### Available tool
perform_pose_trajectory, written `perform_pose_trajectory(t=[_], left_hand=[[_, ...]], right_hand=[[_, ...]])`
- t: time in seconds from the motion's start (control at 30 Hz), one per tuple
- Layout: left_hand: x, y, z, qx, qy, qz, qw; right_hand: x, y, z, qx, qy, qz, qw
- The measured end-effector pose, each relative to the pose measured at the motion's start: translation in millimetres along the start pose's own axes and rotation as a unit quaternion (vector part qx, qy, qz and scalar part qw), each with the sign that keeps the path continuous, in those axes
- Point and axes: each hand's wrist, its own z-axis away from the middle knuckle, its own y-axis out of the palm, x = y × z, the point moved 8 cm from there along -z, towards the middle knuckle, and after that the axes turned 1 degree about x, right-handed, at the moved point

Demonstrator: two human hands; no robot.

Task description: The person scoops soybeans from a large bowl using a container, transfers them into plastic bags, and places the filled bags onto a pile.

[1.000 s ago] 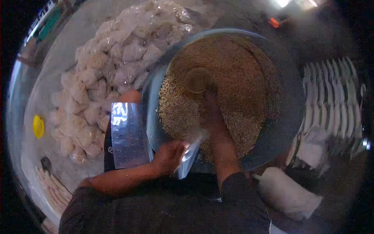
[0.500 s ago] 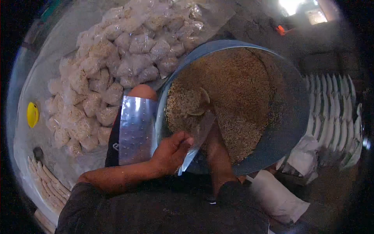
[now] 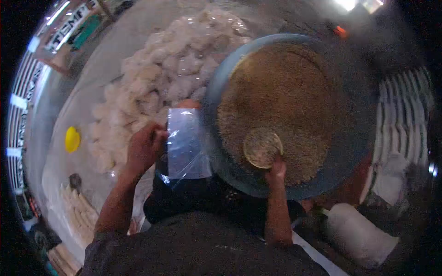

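In the head view, my right hand [image 3: 276, 170] grips the near rim of a small round bowl [image 3: 262, 148] with a pale edge. It is full of grain and sits low over the grain [image 3: 281, 92] in a big blue-grey tub [image 3: 214, 101]. My left hand [image 3: 146, 146] is curled, its fingers close to the left edge of a flat stack of clear plastic bags [image 3: 186, 142] that lies on my thigh. Blur hides what those fingers hold, if anything. Behind that hand spreads a heap of filled clear bags [image 3: 152, 83].
A yellow object [image 3: 72, 139] lies on the pale ground sheet [image 3: 83, 106] at the left. Long pale packs [image 3: 78, 207] lie near its lower edge. Rows of white packs [image 3: 400, 119] stand right of the tub, with a white sack [image 3: 359, 234] at the lower right.
My left hand has moved left from the tub's edge, away from the clear bag it held there. My right hand has drawn the bowl right and nearer, and the bowl is now full. The view has shifted.
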Motion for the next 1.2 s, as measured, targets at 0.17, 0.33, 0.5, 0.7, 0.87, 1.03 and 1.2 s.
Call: perform_pose_trajectory(t=[0.17,0.33,0.5,0.7,0.87,1.03,1.2], left_hand=[[-55.5,-8.7,14.4,-0.197,0.161,-0.210,0.944],[-99.5,76.4,71.8,0.073,0.207,-0.044,0.975],[-110.5,108.3,95.9,0.164,0.194,-0.215,0.943],[-103.6,100.0,103.4,0.238,0.212,-0.251,0.914],[-113.7,84.0,102.5,0.280,0.179,-0.228,0.915],[-161.0,32.2,93.5,0.173,0.084,-0.107,0.975],[-173.8,16.5,90.7,0.128,0.007,-0.061,0.990]], right_hand=[[33.3,-41.8,-14.9,-0.034,-0.057,0.394,0.917],[69.7,-12.5,6.2,-0.089,-0.132,0.780,0.606],[36.5,-5.1,-35.3,-0.101,-0.076,0.802,0.585],[-39.0,-18.3,-112.0,0.067,0.041,0.450,0.889],[-92.4,15.3,-135.5,0.265,0.040,0.121,0.956],[-62.6,68.3,-121.6,0.267,-0.016,-0.040,0.963],[0.6,64.1,-57.2,0.189,-0.096,-0.031,0.977]])
